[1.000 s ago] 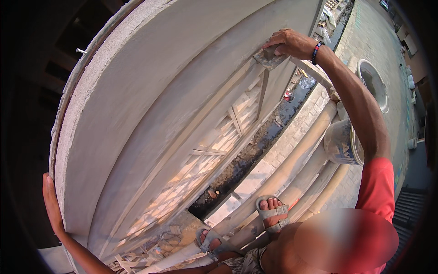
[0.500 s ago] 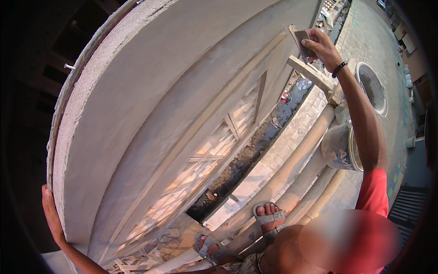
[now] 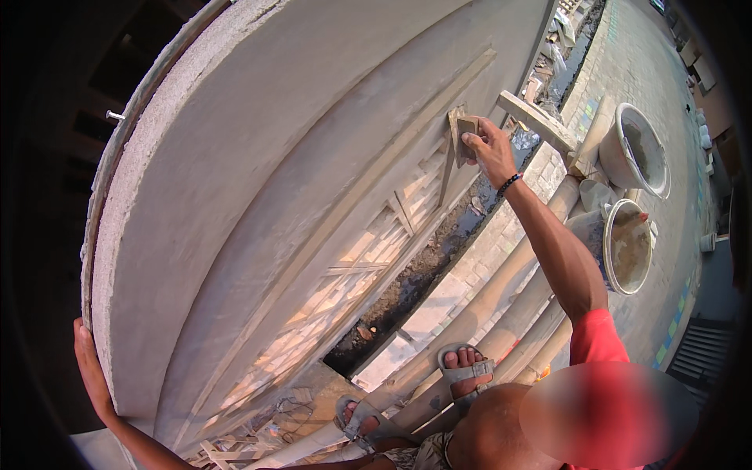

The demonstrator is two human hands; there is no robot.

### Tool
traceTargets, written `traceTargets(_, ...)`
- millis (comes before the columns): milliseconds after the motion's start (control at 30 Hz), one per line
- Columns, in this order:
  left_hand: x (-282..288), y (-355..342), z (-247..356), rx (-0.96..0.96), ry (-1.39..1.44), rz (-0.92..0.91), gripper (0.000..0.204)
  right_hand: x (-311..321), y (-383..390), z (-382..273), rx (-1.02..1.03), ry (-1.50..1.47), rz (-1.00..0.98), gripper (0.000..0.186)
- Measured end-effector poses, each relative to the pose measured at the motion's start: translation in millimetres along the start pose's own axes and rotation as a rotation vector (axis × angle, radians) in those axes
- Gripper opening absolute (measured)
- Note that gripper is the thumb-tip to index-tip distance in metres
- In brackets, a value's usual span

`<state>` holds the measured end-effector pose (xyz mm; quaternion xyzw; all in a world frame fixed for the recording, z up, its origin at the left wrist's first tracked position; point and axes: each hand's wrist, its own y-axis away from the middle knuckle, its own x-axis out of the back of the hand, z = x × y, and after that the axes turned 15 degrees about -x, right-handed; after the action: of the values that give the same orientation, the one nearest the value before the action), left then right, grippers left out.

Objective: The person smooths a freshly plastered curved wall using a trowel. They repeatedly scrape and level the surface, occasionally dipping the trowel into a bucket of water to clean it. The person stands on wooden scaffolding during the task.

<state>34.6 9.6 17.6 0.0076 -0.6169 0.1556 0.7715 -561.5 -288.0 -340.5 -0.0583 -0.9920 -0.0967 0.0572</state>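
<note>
My right hand grips a small flat plastering float, its face against the grey plastered wall just above the end of the lattice-like openings. At the far left my left hand rests along the outer side of the wall's rough top edge. Its visible fingers are stretched out and hold no tool; part of the hand is hidden in shadow. A long raised moulding runs across the wall between my two hands.
My sandalled feet stand on bamboo poles. Beneath them runs a dark, wet drain. A wooden crosspiece juts out beyond my right hand. Two buckets, one near and one farther, sit to the right, beside a paved lane.
My right hand has brought the float nearer and leftward along the wall, away from the crosspiece. The arm no longer covers the nearer bucket's opening. My left hand stays in place.
</note>
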Motion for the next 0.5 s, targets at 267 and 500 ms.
traceTargets(267,-3.5,-1.6,-8.6,0.094,-0.085,0.035,0.066,45.7,-50.6,-64.8,0.087,-0.271,0.117,0.034)
traceTargets(500,-8.4,7.7,-23.4,0.047,0.042,0.159,0.065,19.8,-19.7,6.3,-0.131,-0.066,-0.042,0.035)
